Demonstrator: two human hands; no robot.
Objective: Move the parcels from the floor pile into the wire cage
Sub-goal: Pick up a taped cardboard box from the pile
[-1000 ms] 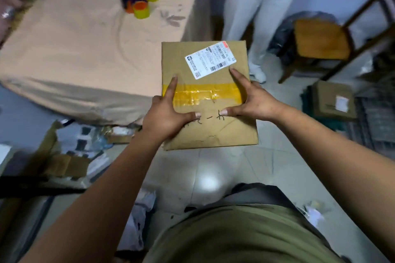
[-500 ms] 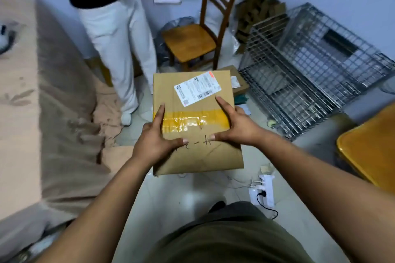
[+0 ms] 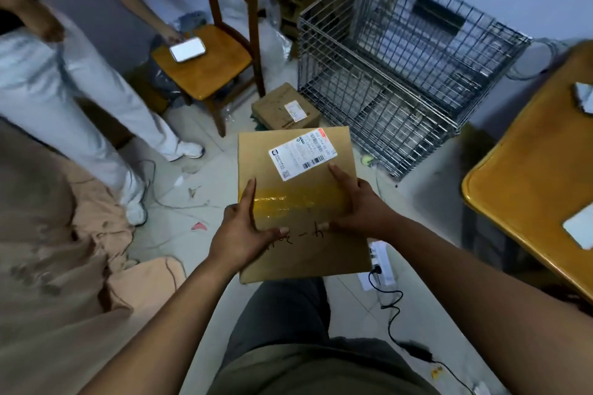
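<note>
I hold a flat brown cardboard parcel (image 3: 298, 199) in front of me, above the floor. It carries a white shipping label, a band of yellow tape and black handwriting. My left hand (image 3: 239, 234) grips its left edge and my right hand (image 3: 359, 212) grips its right edge. The wire cage (image 3: 401, 74) stands on the floor ahead and to the right, beyond the parcel, with nothing clearly visible inside. A second, smaller brown parcel (image 3: 285, 111) lies on the floor between the cage and a chair.
A wooden chair (image 3: 211, 64) stands ahead left with a phone on its seat. A person in white trousers (image 3: 73, 99) stands at left beside a cloth-covered table (image 3: 48, 250). A yellow table (image 3: 539, 176) is at right. A power strip (image 3: 380, 263) and cable lie on the floor.
My view has swung further right and the cage is now closer and more central. The parcel stays gripped in both hands. The person at left has set a phone on the chair.
</note>
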